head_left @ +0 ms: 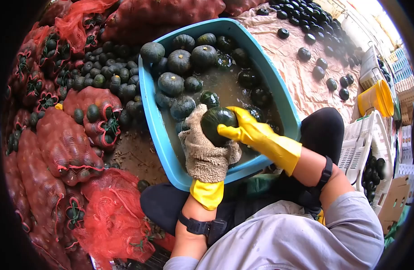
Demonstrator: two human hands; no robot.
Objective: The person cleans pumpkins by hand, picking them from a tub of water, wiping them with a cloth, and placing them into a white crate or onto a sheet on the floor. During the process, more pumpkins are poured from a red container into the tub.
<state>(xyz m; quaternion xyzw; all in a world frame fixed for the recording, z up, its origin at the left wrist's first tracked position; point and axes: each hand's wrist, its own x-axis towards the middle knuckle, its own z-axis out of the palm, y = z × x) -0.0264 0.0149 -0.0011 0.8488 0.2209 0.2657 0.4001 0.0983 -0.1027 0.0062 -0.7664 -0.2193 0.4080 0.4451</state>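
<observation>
A wet dark green pumpkin (216,121) is held between my two hands over the near part of a blue tub (154,123). My left hand (206,155) wears a brown terry cloth mitt over a yellow glove and cups the pumpkin's left side and underside. On the other side, my right hand (249,128), in a yellow rubber glove, grips it with thumb and fingers. Murky water fills the tub. Several dusty pumpkins (179,61) are heaped at its far left, and shiny wet ones (261,96) float along the right.
Red mesh sacks (65,146) of pumpkins crowd the left, beside a loose pumpkin pile (108,69). To the right, many pumpkins lie on a tan sheet (283,56). A yellow bucket (375,98) and white crates (357,146) stand at the far right.
</observation>
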